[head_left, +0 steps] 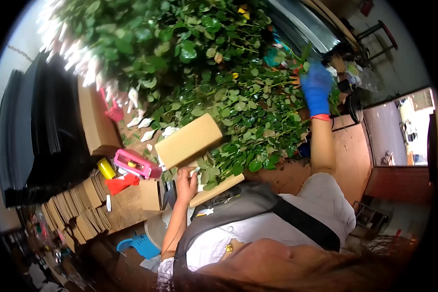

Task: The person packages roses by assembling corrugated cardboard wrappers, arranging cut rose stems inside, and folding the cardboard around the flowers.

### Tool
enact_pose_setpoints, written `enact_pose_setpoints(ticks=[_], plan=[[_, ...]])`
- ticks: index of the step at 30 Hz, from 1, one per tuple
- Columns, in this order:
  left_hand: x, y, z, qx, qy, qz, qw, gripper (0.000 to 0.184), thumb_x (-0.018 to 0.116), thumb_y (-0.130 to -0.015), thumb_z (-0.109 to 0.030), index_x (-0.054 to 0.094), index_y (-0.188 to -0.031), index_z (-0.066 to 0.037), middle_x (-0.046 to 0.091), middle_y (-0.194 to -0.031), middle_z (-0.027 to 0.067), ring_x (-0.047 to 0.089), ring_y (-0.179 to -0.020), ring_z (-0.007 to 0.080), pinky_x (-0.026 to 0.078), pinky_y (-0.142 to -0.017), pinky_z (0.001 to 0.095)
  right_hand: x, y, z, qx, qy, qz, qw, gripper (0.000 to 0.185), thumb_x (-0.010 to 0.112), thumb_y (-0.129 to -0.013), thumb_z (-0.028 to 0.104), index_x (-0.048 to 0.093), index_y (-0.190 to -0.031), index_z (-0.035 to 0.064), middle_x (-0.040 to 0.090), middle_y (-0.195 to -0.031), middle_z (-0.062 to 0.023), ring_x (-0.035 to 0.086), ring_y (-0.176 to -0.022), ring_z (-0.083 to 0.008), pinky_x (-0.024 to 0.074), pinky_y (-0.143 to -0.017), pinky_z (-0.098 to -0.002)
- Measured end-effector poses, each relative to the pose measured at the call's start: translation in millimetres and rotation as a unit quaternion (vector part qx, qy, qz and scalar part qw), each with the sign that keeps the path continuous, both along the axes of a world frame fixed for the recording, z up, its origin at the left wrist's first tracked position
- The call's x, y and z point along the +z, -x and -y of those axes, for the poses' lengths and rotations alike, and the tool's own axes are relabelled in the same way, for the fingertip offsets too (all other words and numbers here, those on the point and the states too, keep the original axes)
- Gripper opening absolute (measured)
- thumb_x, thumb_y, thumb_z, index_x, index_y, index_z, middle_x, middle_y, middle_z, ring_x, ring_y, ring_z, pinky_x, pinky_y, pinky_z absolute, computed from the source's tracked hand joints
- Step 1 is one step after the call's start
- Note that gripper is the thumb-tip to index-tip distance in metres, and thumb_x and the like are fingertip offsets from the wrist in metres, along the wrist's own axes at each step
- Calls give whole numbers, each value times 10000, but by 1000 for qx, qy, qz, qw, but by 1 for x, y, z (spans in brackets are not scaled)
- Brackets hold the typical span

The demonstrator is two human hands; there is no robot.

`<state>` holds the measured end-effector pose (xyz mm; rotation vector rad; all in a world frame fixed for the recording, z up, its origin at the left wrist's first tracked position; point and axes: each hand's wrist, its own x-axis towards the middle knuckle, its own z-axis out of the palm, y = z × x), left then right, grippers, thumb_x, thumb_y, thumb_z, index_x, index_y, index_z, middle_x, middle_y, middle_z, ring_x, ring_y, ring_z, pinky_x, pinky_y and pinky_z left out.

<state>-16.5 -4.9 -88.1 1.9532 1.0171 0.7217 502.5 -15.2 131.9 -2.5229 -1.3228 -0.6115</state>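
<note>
My bare left hand [185, 185] is closed, its fingers curled at the end of some leafy stems [210, 175], beside a small white piece. What exactly it grips is hidden. Just above it a folded piece of corrugated cardboard [189, 140] lies over part of the greenery; another corrugated strip [219, 190] runs along the table's near edge. My right hand [318, 83], in a blue glove, is stretched out over the stem ends at the right. Motion smears its fingers. Green leaves show on both sides of the glove.
A big heap of leafy stems [180, 48] with white-wrapped heads [78, 58] covers the far table. At left are a pink dispenser [137, 164], a yellow roll [106, 168], a red cloth [122, 184], cardboard pieces [82, 204] and black sheets [39, 126]. A blue chair [138, 245] stands below.
</note>
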Motion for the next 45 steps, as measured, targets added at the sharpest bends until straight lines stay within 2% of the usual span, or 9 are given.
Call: enact_pose_setpoints(ticks=[4,5,7,10,11,14,21,28,45], plan=[[9,-2,-1,-12,20,-16,1000,185,658,-918,-79,612,-1090,-27,569,-1056,146,589,-912,300,523,-745,353,-60,99,-51,255,124,-128,950,765,820,-655,256,523,-1344,102,560,-1314,-193,557,-1188,-378,462,-1036,-443],[14,-2,-1,-16,33,-30,999,193,652,-928,-84,603,-1106,-29,563,-1071,147,587,-928,300,525,-755,346,-55,129,-72,228,330,-137,906,902,835,-696,320,408,-1472,151,487,-1438,-170,498,-1297,-366,399,-1112,-430],[16,-2,-2,-20,35,-47,998,206,643,-940,-106,593,-1126,-36,560,-1085,149,592,-913,300,522,-767,351,-148,136,-91,236,408,35,881,1074,779,-762,420,144,-1609,236,262,-1625,-126,165,-1518,-353,141,-1223,-485],[12,0,-1,-21,39,-64,997,226,639,-942,-117,585,-1148,-42,562,-1069,154,595,-889,301,516,-773,362,-194,134,-122,260,388,42,883,833,705,-832,344,317,-1560,229,368,-1568,-132,279,-1464,-386,213,-1193,-509],[12,0,-3,-23,28,-66,997,226,639,-940,-112,585,-1146,-36,564,-1068,157,593,-897,302,520,-768,360,-207,126,-132,304,291,13,907,493,632,-878,232,566,-1365,199,558,-1385,-123,509,-1295,-344,381,-1087,-474],[16,-1,0,-23,35,-51,998,224,641,-933,-93,587,-1139,-22,569,-1071,164,592,-924,308,531,-766,355,-140,123,-173,265,339,-91,898,247,580,-899,151,670,-1126,189,668,-1124,-88,652,-1042,-287,494,-920,-432],[20,-5,-3,-20,51,-47,997,216,649,-921,-66,598,-1125,-20,578,-1114,176,592,-989,313,543,-783,354,-39,123,-219,309,167,-96,931,313,571,-883,103,653,-1164,211,678,-1027,-50,667,-960,-275,539,-831,-403],[21,-4,-4,-21,66,-47,996,227,654,-922,-95,599,-1136,-38,582,-1139,173,572,-1033,328,525,-821,371,-244,125,-210,332,306,-66,890,268,555,-882,142,681,-1106,219,689,-902,-85,694,-866,-307,535,-753,-430],[7,0,-2,-28,48,-6,998,167,634,-948,-70,609,-1100,-7,564,-1044,117,570,-868,216,478,-782,314,-71,151,-83,411,-30,15,911,406,611,-869,139,655,-1255,258,687,-1110,10,663,-947,-217,550,-795,-360]])
